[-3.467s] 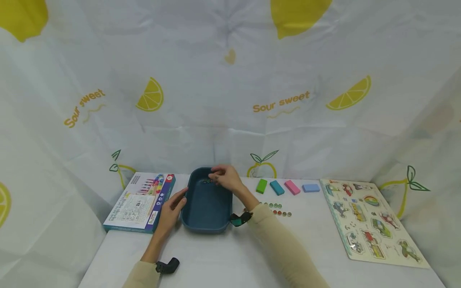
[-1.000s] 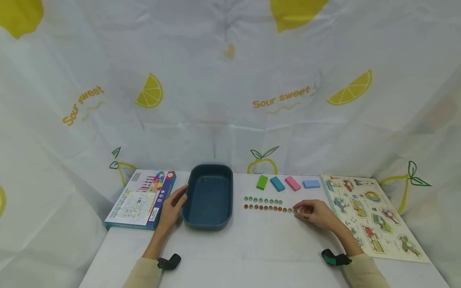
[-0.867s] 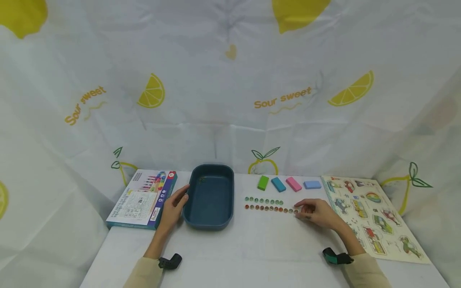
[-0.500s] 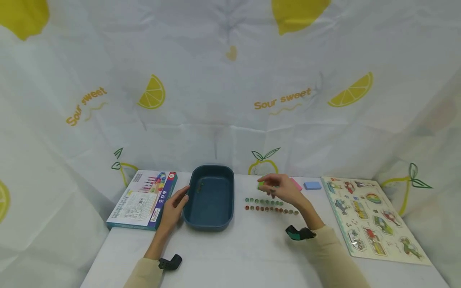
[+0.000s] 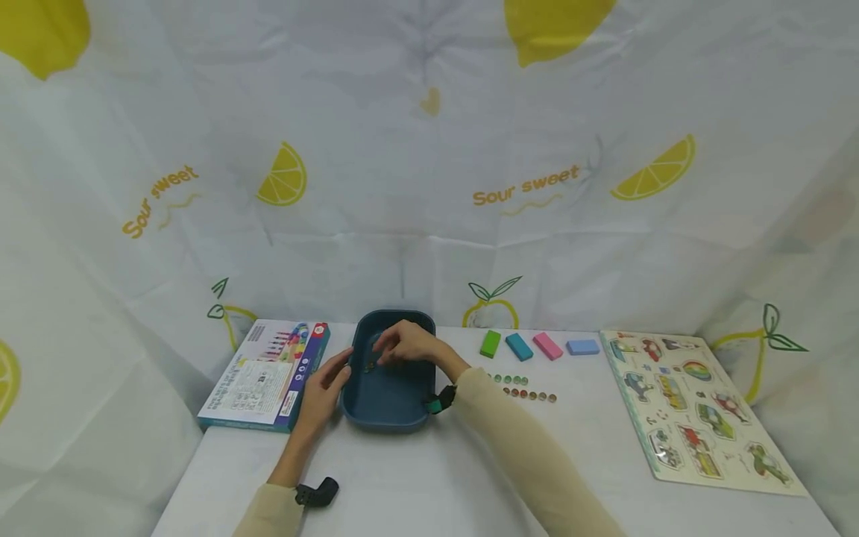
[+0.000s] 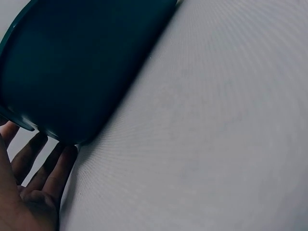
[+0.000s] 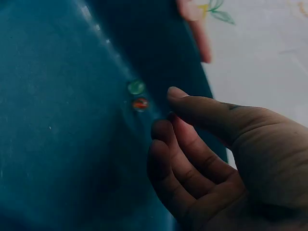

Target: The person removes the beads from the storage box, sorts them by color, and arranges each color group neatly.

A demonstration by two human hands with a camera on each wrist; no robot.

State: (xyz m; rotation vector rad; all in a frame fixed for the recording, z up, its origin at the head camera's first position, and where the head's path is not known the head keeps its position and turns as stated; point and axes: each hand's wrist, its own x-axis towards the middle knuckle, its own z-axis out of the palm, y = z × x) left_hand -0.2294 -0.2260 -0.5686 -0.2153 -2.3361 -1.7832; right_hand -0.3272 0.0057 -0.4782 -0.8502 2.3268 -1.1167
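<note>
Dark blue tray [image 5: 388, 406] sits on the white worktop [image 5: 470, 477], left of centre. Inside it, against the wall, lie two small beads side by side: one green bead [image 7: 136, 87], one red bead [image 7: 140, 104]. Right hand [image 5: 406, 344] hovers inside the tray just beside the beads; its fingers [image 7: 166, 144] are loosely curled and hold nothing, with the thumb near the red bead but apart from it. Left hand [image 5: 322, 388] rests with straight, relaxed fingers against the tray's outer left wall. Right of the tray, two short rows of beads [image 5: 526, 388] remain on the worktop, partly hidden by the right forearm. Behind them sit four blocks: green [image 5: 490, 344], teal [image 5: 519, 347], pink [image 5: 546, 346], blue [image 5: 581, 347]. A picture box [image 5: 265, 377] lies left of the tray; a puzzle board [image 5: 691, 410] lies at far right.
</note>
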